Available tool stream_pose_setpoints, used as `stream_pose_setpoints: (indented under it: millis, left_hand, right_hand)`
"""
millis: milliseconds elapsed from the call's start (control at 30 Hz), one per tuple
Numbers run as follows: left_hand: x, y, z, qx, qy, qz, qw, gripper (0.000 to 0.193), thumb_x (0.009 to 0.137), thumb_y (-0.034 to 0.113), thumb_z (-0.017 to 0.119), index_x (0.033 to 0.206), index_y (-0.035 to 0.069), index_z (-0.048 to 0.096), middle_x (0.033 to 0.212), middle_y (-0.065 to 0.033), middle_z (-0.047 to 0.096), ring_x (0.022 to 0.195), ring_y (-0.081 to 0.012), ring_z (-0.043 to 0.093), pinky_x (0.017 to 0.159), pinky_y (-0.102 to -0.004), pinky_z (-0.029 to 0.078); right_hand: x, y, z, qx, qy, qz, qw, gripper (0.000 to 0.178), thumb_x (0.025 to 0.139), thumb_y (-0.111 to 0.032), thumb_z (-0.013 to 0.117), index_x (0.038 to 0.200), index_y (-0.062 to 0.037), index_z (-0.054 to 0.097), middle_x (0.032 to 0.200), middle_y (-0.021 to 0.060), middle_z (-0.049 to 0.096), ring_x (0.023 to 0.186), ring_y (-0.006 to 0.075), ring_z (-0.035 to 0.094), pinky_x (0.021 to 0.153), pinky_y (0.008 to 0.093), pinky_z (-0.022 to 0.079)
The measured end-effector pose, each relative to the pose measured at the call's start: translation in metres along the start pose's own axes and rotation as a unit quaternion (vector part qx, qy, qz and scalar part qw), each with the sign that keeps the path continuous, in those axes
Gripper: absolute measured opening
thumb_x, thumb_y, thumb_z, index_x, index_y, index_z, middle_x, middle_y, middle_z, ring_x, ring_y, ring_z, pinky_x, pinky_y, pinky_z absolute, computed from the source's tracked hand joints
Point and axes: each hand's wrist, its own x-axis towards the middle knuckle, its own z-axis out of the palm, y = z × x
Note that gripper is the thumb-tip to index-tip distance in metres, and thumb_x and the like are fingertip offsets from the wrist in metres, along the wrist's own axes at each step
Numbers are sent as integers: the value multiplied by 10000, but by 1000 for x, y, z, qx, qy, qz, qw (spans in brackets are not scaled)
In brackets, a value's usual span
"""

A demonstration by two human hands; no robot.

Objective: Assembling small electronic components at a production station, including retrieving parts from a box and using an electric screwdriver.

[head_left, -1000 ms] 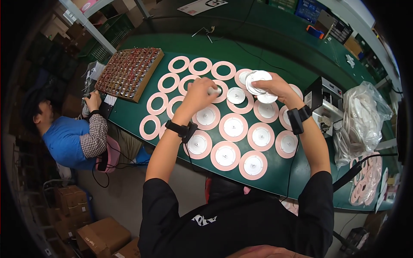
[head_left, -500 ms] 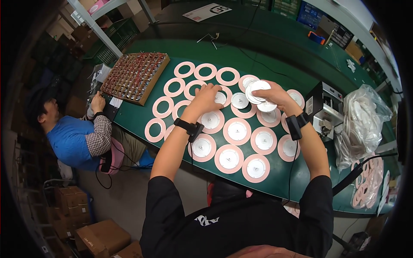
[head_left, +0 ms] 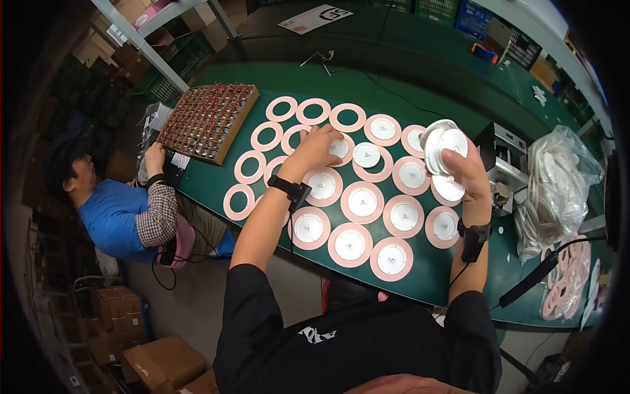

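Observation:
Rows of flat pink rings (head_left: 282, 108) lie on the green table; those at the left have open centres, and many others hold round white discs (head_left: 362, 199). My left hand (head_left: 318, 150) is over the middle rows, its thumb and a finger at the edges of a white disc (head_left: 339, 149) within a pink ring. Beside it, another white disc (head_left: 366, 155) sits off-centre, partly overlapping its ring (head_left: 377, 172). At the right, my right hand (head_left: 472, 172) grips a fanned stack of white discs (head_left: 441, 148) above the table, covering part of a ring below.
A box of small parts with red wires (head_left: 209, 121) stands at the left, near a seated person in blue (head_left: 118, 217). On the right are a metal-and-black device (head_left: 504, 161), a clear bag of white discs (head_left: 551, 190) and bagged pink rings (head_left: 566, 279). A thin cable (head_left: 400, 92) crosses the table's back.
My right hand has moved right with the stack of discs, uncovering disc-filled rings at the back. My left hand stays nearly in place at its disc.

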Motion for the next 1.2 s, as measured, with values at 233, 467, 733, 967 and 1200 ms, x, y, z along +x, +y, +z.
stream_pose_setpoints:
  millis: [233,467,733,967,1200]
  left_hand:
    - [9,-2,-9,44,-64,-2,997,628,688,236,919,1275,176,704,1375,-44,602,1302,-305,504,1081,-510,324]
    - [12,17,-12,41,-48,28,998,655,711,294,919,1310,170,685,1375,-68,600,1314,-305,502,1106,-501,329]
    - [30,57,14,47,-67,73,994,678,732,312,893,1342,136,657,1354,-113,585,1286,-307,518,1107,-476,352]
    - [29,70,16,66,-68,68,993,717,694,318,910,1332,111,657,1339,-125,587,1268,-325,519,1125,-458,342]
    - [27,70,18,33,-74,101,992,712,663,339,901,1293,99,671,1303,-112,591,1264,-319,522,1067,-489,356]
  right_hand:
    - [-5,-9,-1,-15,42,-42,998,664,766,-177,859,1323,32,564,1083,160,701,875,261,743,725,415,663]
    - [-12,-20,-12,-34,43,-64,996,664,775,-279,838,1295,38,574,1176,197,700,826,215,743,707,343,654]
    - [-21,-26,-26,-48,76,-97,991,677,773,-304,841,1290,45,579,1197,207,696,846,219,741,716,337,652]
    - [-28,-36,-37,-38,80,-93,992,700,766,-314,850,1301,47,579,1219,209,690,903,217,732,743,344,650]
    - [-29,-41,-40,-28,72,-103,992,715,764,-319,856,1311,48,577,1235,210,686,911,223,730,744,344,649]
